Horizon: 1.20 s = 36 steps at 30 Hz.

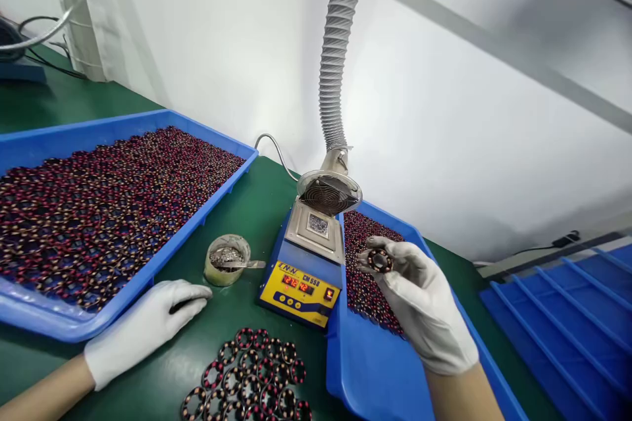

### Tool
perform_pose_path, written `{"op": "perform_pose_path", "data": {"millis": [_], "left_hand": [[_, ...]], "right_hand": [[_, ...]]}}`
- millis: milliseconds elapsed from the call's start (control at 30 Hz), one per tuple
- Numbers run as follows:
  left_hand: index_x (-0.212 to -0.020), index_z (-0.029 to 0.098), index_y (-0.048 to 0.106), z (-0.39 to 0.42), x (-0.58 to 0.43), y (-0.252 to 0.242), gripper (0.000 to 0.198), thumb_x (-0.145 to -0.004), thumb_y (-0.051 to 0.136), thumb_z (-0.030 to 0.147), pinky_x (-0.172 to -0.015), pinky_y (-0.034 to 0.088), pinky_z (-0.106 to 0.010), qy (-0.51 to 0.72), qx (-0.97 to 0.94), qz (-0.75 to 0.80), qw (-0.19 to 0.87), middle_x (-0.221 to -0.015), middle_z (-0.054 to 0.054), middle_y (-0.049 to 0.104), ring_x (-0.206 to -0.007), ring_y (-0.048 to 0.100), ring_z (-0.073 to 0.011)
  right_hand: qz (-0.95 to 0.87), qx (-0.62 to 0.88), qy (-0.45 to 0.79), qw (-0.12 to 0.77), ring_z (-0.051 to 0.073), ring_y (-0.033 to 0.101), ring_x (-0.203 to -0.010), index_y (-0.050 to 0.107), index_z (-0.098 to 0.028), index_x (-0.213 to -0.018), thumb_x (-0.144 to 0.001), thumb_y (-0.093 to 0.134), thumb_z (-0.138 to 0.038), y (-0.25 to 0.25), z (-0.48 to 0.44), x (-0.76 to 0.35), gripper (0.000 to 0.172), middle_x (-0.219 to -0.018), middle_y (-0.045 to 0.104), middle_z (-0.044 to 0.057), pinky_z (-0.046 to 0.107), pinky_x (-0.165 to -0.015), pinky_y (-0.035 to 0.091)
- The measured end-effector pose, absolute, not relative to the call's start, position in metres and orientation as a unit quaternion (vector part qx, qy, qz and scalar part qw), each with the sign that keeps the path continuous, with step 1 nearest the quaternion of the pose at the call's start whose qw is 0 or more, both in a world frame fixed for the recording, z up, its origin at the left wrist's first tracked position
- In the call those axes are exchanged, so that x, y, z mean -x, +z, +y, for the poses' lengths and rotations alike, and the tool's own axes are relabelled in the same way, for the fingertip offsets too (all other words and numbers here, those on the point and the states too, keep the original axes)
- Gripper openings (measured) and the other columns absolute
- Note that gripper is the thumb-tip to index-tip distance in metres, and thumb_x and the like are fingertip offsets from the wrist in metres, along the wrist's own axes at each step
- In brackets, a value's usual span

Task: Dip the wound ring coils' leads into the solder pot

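Observation:
My right hand [419, 302], in a white glove, pinches a small dark ring-shaped coil [380, 261] with light dots between thumb and fingers. It holds the coil above the right blue tray [390, 368], part-filled with similar rings. My left hand [148, 325], also gloved, lies on the green table with its fingers stretched out and holding nothing. Just beyond its fingertips stands a small cup [217, 275] of grey, crumbly material with a flat metal scraper [249, 264] in it. Several loose ring coils [251, 375] lie grouped at the front of the table.
A blue and yellow solder pot [301, 276] with a lit red display stands centrally, with a grey extraction hose [336, 46] and its hood above. The left blue tray [197, 214] holds a mass of rings. Blue ribbed trays [567, 322] are at the right.

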State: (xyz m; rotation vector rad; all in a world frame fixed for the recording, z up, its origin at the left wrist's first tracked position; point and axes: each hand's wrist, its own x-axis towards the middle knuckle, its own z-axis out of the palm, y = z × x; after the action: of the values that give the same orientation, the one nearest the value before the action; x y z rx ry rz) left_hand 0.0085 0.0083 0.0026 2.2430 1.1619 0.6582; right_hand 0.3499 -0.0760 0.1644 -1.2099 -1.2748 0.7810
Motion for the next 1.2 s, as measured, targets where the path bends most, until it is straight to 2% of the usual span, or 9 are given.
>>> {"op": "perform_pose_path", "data": {"millis": [233, 400, 467, 600, 733, 967, 1200], "left_hand": [[-0.105, 0.026, 0.071, 0.005, -0.007, 0.005, 0.037, -0.089, 0.048, 0.050, -0.087, 0.053, -0.027, 0.233, -0.828, 0.443, 0.253, -0.104, -0.002, 0.073, -0.097, 0.068, -0.0216], [-0.104, 0.026, 0.072, 0.005, -0.007, 0.002, 0.037, -0.088, 0.050, 0.051, -0.085, 0.054, -0.028, 0.242, -0.827, 0.440, 0.253, -0.102, -0.003, 0.074, -0.094, 0.068, -0.0223], [-0.103, 0.027, 0.072, 0.005, -0.008, 0.000, 0.037, -0.088, 0.049, 0.052, -0.084, 0.054, -0.028, 0.244, -0.826, 0.441, 0.250, -0.101, -0.003, 0.074, -0.093, 0.069, -0.0219], [-0.098, 0.028, 0.073, 0.007, -0.008, -0.004, 0.036, -0.087, 0.050, 0.054, -0.084, 0.055, -0.026, 0.250, -0.826, 0.447, 0.235, -0.098, -0.001, 0.074, -0.092, 0.069, -0.0204], [-0.097, 0.030, 0.073, 0.008, -0.008, -0.007, 0.034, -0.085, 0.052, 0.054, -0.085, 0.056, -0.024, 0.246, -0.826, 0.452, 0.228, -0.099, 0.001, 0.075, -0.092, 0.070, -0.0197], [-0.095, 0.031, 0.073, 0.008, -0.009, -0.006, 0.031, -0.085, 0.053, 0.053, -0.082, 0.057, -0.022, 0.242, -0.826, 0.452, 0.232, -0.095, 0.002, 0.075, -0.088, 0.071, -0.0193], [-0.101, 0.037, 0.069, 0.006, -0.005, -0.013, 0.027, -0.084, 0.057, 0.053, -0.086, 0.055, -0.021, 0.222, -0.830, 0.466, 0.213, -0.100, 0.011, 0.072, -0.093, 0.070, -0.0170]], "right_hand": [[-0.575, 0.526, 0.308, 0.546, 0.028, 0.064, -0.099, 0.062, -0.029, -0.087, -0.071, 0.076, -0.034, 0.163, -0.090, -0.346, 0.023, -0.110, 0.066, 0.006, 0.041, -0.079, 0.053], [-0.601, 0.528, 0.286, 0.527, 0.023, 0.064, -0.096, 0.063, -0.030, -0.087, -0.073, 0.074, -0.032, 0.166, -0.085, -0.348, 0.018, -0.103, 0.066, 0.004, 0.033, -0.072, 0.054], [-0.638, 0.567, 0.220, 0.471, 0.022, 0.063, -0.096, 0.064, -0.029, -0.088, -0.076, 0.071, -0.029, 0.169, -0.075, -0.352, 0.014, -0.104, 0.064, 0.004, 0.034, -0.075, 0.053], [-0.737, 0.624, 0.013, 0.258, 0.023, 0.059, -0.102, 0.066, -0.025, -0.102, -0.081, 0.059, -0.018, 0.168, -0.041, -0.364, 0.023, -0.111, 0.059, 0.007, 0.041, -0.089, 0.049], [-0.786, 0.603, -0.062, 0.121, 0.022, 0.061, -0.096, 0.062, -0.021, -0.110, -0.084, 0.051, -0.012, 0.156, -0.003, -0.374, 0.030, -0.113, 0.059, 0.010, 0.039, -0.085, 0.051], [-0.802, 0.587, -0.106, 0.019, 0.023, 0.063, -0.095, 0.064, -0.020, -0.104, -0.081, 0.051, -0.006, 0.146, 0.033, -0.379, 0.030, -0.104, 0.066, 0.008, 0.036, -0.082, 0.050], [-0.810, 0.578, -0.101, -0.007, 0.022, 0.064, -0.089, 0.067, -0.021, -0.100, -0.080, 0.052, -0.004, 0.145, 0.043, -0.372, 0.031, -0.099, 0.068, 0.007, 0.034, -0.080, 0.050]]}}
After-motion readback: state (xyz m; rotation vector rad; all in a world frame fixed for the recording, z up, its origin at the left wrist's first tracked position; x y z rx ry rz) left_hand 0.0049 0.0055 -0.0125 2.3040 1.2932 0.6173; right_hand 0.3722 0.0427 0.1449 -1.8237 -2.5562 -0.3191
